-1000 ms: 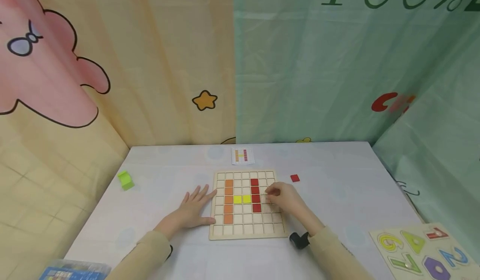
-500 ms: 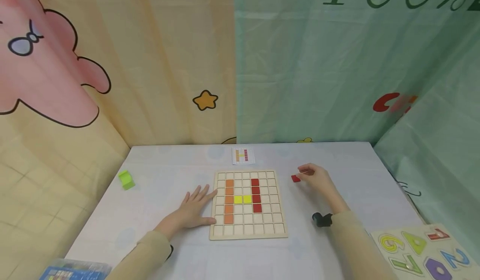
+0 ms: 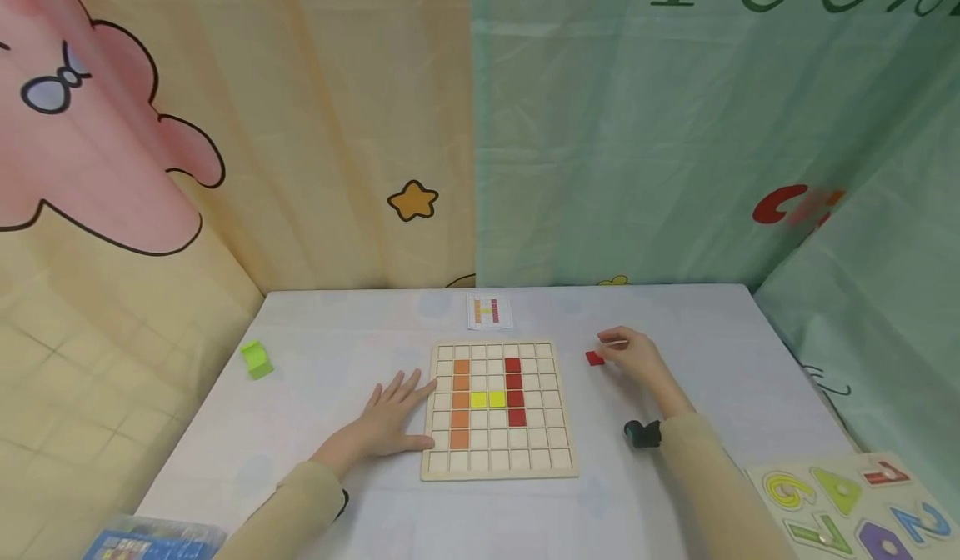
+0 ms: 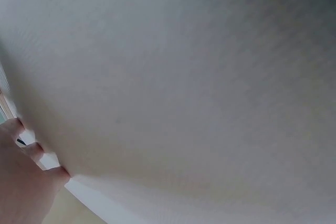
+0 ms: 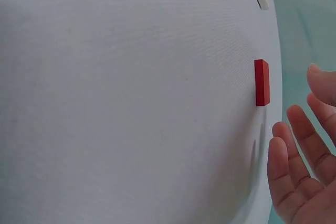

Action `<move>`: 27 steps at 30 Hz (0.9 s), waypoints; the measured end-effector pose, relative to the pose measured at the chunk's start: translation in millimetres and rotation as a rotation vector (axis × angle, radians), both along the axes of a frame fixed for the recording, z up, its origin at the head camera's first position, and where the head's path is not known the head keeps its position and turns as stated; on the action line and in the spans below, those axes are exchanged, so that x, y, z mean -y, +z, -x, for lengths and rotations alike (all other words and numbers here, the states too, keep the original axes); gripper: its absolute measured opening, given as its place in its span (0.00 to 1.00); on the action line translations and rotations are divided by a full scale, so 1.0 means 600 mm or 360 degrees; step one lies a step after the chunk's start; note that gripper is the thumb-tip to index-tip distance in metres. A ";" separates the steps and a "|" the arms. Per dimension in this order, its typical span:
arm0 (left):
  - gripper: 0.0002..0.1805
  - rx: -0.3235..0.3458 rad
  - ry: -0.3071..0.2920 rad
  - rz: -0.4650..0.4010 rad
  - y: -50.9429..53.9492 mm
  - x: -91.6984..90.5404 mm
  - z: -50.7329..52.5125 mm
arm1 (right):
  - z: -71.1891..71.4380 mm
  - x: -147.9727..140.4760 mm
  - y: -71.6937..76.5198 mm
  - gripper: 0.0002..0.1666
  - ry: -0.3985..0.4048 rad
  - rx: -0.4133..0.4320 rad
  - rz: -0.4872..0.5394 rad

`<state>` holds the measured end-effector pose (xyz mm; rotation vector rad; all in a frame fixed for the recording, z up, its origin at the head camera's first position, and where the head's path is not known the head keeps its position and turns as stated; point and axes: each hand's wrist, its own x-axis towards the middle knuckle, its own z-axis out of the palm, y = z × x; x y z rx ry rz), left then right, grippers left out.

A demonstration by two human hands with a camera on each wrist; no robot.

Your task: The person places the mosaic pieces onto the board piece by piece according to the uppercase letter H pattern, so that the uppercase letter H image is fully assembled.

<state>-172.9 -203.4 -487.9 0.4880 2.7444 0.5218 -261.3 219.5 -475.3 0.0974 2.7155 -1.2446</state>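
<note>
A wooden grid board [image 3: 498, 461] lies on the table. Orange tiles [image 3: 460, 398] form a column on its left, red tiles [image 3: 514, 392] a shorter column on its right, with two yellow tiles [image 3: 487, 399] between. My left hand [image 3: 382, 424] is spread flat, fingertips and thumb touching the board's left edge. Right of the board, my right hand [image 3: 636, 358] hovers by a single red tile [image 3: 593, 358]. In the right wrist view this loose tile [image 5: 261, 83] rests on the table, apart from the relaxed fingers [image 5: 307, 140], with nothing held.
Behind the board lies a small pattern card [image 3: 489, 312]. Light green blocks [image 3: 257, 360] sit at the far left. A blue-labelled plastic box [image 3: 153, 540] is at the front left corner, and a puzzle board with numbers and shapes [image 3: 855, 502] at the front right.
My right hand has moved from the board's right side out to the loose red tile, then stays nearly still there. My left hand keeps its place at the board's edge.
</note>
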 end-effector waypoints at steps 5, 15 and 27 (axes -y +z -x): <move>0.52 -0.0003 0.0001 -0.0009 0.001 -0.001 0.000 | 0.001 0.005 -0.001 0.23 0.0022 -0.0015 -0.0012; 0.52 0.0010 0.0020 0.0006 -0.001 -0.001 -0.001 | -0.005 0.020 -0.003 0.24 0.0041 0.0024 -0.0114; 0.53 0.0018 0.0015 0.0020 -0.003 -0.001 0.001 | -0.010 0.017 -0.014 0.17 0.0067 -0.0027 -0.0165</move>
